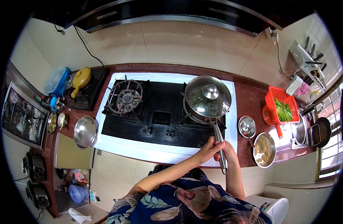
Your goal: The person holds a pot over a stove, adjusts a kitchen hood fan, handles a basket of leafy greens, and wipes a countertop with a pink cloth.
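A lidded frying pan with a long metal handle (221,154) rests over the right burner of the black gas hob (132,133). Its glass lid (198,102) has a round metal knob and is fogged, so the contents cannot be made out. My left hand (211,149) lies against the handle from the left, fingers folded near it. From the right, my right hand (228,151) is wrapped round the handle close to my left hand; the two touch or nearly touch. On the left, the other burner (126,96) has nothing on its pan support.
An empty steel bowl (85,132) stands left of the hob. At right are a small steel bowl (247,126) with a spoon, a bowl of soaking food (264,149), and a red basket (280,102) of leafy greens. A yellow pot (82,78) stands back left.
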`<state>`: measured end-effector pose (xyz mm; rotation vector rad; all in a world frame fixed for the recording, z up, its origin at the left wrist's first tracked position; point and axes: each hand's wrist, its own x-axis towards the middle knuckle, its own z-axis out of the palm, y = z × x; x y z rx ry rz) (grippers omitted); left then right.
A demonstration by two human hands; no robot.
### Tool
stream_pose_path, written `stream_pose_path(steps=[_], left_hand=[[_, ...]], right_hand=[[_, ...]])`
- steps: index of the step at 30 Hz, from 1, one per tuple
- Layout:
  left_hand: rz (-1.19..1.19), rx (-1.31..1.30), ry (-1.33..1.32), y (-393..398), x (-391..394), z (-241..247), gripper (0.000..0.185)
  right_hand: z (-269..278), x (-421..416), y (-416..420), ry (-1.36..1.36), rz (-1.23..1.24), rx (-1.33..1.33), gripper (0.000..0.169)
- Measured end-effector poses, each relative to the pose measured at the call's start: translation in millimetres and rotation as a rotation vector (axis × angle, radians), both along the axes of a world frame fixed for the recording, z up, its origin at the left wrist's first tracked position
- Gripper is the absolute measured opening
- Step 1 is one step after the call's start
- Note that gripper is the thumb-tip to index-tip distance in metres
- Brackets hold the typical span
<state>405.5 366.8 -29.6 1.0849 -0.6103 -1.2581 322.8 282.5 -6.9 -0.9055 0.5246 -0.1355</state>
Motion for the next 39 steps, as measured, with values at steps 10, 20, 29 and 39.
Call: stream_pose_path(steps=[10,20,29,39], left_hand=[[0.039,0.029,0.096,-2,-4,-3,0.042],[0.125,0.027,0.167,-7,-8,4,0.054],[0.148,-0.018,0.126,8,-5,11,0.042],[0.113,-0.031,0.011,22,-3,25,0.045]], right_hand=[[-4,-2,-1,-0.002,0.014,-0.005,0.024],[-1,2,0,0.038,0.034,-0.173,0.018],[11,5,28,0.039,-0.055,-0.206,0.011],[14,5,50,-0.004,-0.167,-0.294,0.017]])
